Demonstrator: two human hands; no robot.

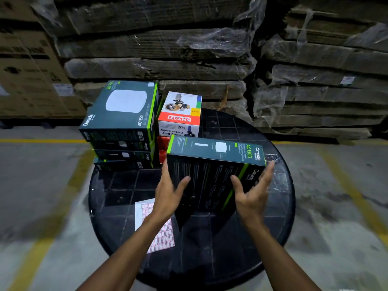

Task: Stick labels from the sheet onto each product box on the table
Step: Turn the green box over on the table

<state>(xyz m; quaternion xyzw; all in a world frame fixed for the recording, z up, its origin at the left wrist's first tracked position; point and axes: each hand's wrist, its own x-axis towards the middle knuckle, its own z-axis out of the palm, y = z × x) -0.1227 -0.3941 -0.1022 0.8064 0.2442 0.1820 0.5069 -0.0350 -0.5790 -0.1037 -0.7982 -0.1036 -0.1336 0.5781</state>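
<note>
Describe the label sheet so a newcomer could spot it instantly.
Start at the round black table. On its near left part, below the left hand, lies the label sheet. It is the only flat paper there: white, gridded with red-bordered stickers, unlike the boxes behind.

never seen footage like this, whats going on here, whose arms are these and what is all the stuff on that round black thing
There is no machine here. The single picture comes from a wide-angle camera worn on a person's head, looking forward and down, so the two arms reaching in from the bottom are that person's own.

The left hand and right hand hold a dark Omada box between them, tilted up off the round black table, thumbs on its upper face.

On the table, under the left forearm, lies a label sheet with rows of small red-edged stickers. At the far side stands a stack of Omada boxes, and next to it a white and red Khyati box for a carton sealer, on top of something red.

Behind are wrapped piles of flattened cardboard on a concrete floor with yellow lines.
</note>
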